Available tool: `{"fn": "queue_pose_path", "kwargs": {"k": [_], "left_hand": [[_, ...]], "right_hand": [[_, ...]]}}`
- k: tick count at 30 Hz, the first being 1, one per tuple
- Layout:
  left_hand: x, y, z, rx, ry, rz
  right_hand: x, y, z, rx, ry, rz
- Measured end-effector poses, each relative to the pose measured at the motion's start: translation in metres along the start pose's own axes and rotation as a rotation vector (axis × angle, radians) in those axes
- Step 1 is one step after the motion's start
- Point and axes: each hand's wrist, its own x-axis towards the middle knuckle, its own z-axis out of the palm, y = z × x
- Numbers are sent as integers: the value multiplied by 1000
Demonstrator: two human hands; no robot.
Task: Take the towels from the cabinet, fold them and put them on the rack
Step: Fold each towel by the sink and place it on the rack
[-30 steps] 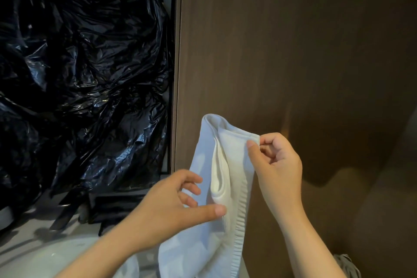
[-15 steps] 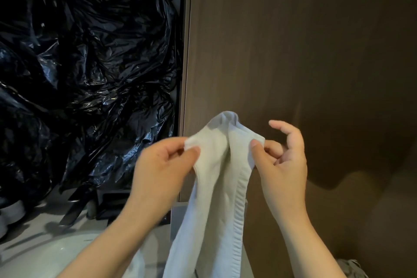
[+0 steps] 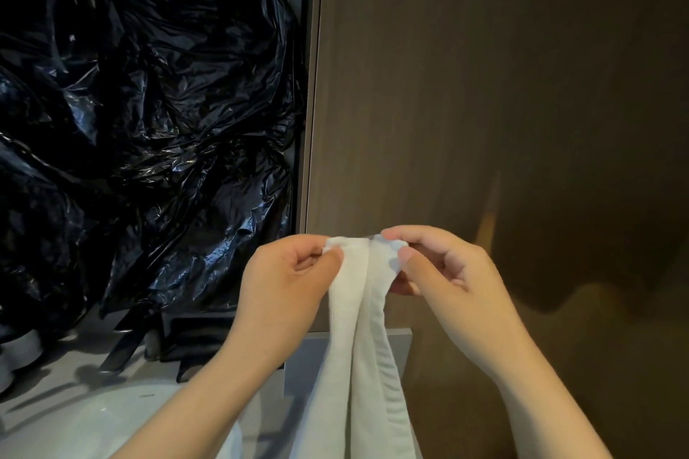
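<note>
Though limp, ribbed white towel [image 3: 350, 309]

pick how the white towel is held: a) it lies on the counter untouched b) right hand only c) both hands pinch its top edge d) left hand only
c: the left hand and the right hand each pinch the top edge of the white towel, which hangs down between them.
</note>
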Motion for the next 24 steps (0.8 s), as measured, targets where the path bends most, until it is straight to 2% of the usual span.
{"fn": "queue_pose_path", "kwargs": {"k": [4,7,11,16,20,24], "left_hand": [[-12,-4,-4,-14,-61,5],[-23,-3,-3,-58,-98,22],[-24,-5,-9,-73,5,19],[-20,-2,-15,-50,19,30],[-5,-1,-23,-33,64,69],[15,5,-25,-19,63,97]], "right_hand": [[-6,-2,-11,36,-226,2],[-7,1,-9,33,-206,-18],[-6,1,-6,5,-176,-99],[4,-5,-4,-11,-141,-194],[17,-14,-5,-168,-160,-348],[28,-21,-7,-209,-185,-348]]}}
